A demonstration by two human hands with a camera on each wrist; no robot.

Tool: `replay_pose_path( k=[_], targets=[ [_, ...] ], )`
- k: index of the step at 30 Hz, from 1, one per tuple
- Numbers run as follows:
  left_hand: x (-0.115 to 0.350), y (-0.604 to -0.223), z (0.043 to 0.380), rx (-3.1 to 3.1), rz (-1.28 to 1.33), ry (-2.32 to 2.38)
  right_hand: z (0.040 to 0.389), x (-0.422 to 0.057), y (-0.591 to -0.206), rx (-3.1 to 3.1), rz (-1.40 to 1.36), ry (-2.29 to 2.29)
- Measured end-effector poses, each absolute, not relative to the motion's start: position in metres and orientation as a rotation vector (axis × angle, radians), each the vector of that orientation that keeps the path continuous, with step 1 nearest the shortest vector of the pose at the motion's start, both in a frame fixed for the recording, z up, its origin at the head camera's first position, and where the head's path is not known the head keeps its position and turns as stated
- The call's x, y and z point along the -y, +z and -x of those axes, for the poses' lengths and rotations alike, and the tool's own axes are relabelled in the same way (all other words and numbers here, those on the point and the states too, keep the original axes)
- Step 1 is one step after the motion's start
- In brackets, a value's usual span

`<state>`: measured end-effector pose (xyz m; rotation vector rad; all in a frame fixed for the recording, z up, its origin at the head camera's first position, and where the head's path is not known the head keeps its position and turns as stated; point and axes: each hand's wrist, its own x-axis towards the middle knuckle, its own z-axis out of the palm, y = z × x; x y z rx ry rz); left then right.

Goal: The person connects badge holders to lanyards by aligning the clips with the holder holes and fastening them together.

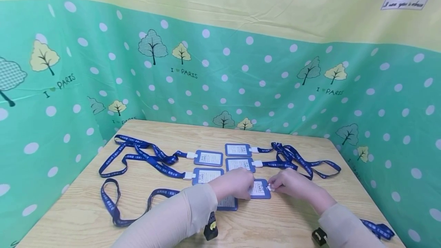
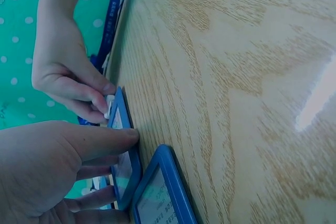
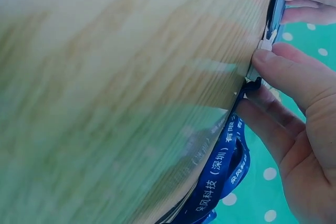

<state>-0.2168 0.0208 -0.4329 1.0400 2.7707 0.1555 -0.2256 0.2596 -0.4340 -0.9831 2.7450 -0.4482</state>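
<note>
A blue-framed ID card holder (image 1: 260,189) lies on the wooden table between both hands. My left hand (image 1: 237,183) grips its left part, with the thumb on the near edge and fingers across the far side, as the left wrist view shows. At the holder's right end, my right hand (image 1: 293,183) pinches the white plastic clip (image 3: 261,66) between thumb and fingers. From that clip a dark blue printed lanyard (image 3: 215,177) hangs down in the right wrist view. Just left of the gripped holder lies another card holder (image 1: 228,204), partly hidden by my left arm.
Two card holders with lanyards, an upper one (image 1: 208,158) and a lower one (image 1: 203,174), lie at the left. Two more, a far one (image 1: 237,149) and a nearer one (image 1: 237,163), lie at the right. A lanyard bundle (image 1: 379,229) sits by the table's right edge. Curtains surround the table.
</note>
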Motion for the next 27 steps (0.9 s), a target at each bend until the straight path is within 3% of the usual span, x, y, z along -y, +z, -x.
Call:
replay_pose_path(
  k=[27],
  targets=[
    [-0.0196, -0.4357, 0.2182, -2.769, -1.023, 0.181, 0.2295, -0.2599, -0.4348, -2.736, 1.042, -0.493]
  ],
)
